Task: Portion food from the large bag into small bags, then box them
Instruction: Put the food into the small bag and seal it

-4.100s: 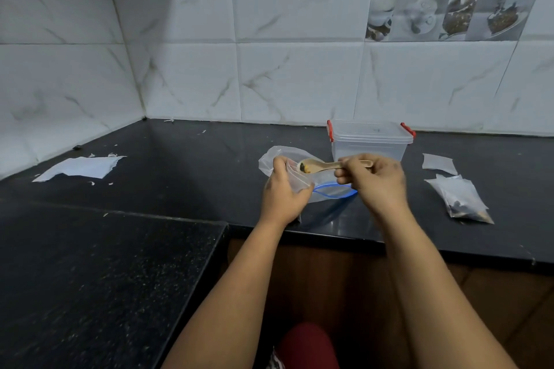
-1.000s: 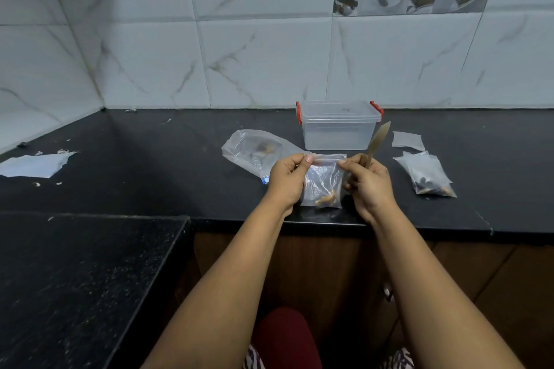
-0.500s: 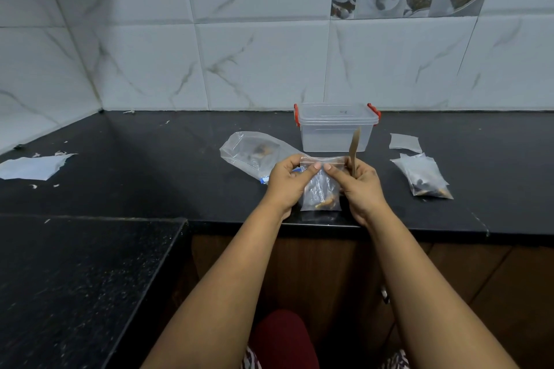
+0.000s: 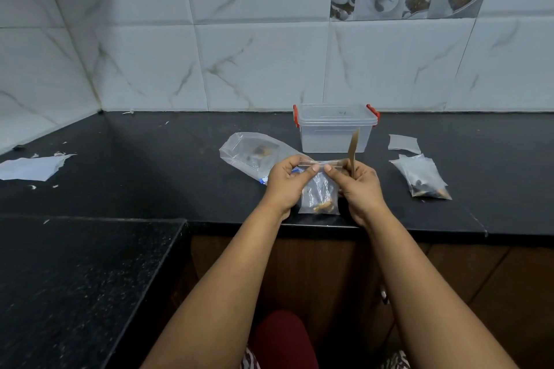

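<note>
A small clear zip bag (image 4: pixel 319 195) with some brown food at its bottom hangs upright above the counter's front edge. My left hand (image 4: pixel 284 181) and my right hand (image 4: pixel 356 186) both pinch its top strip, thumbs nearly meeting at the middle. A wooden spoon (image 4: pixel 353 148) also sits in my right hand, standing upright. The large clear bag (image 4: pixel 251 151) lies flat behind my left hand with a little food inside. A clear lidded box (image 4: pixel 334 129) with red clips stands behind the hands. Filled small bags (image 4: pixel 421 178) lie to the right.
The black counter (image 4: pixel 150 165) runs along a tiled wall and turns at the left corner. An empty small bag (image 4: pixel 403 143) lies right of the box. Torn white paper (image 4: pixel 33 166) and scraps sit at far left. A lower black slab (image 4: pixel 75 278) is at front left.
Four seconds ago the spoon was tipped into the open small bag. Since then the bag has been held upright, and my fingers have slid inward along its top strip, the spoon turning upright.
</note>
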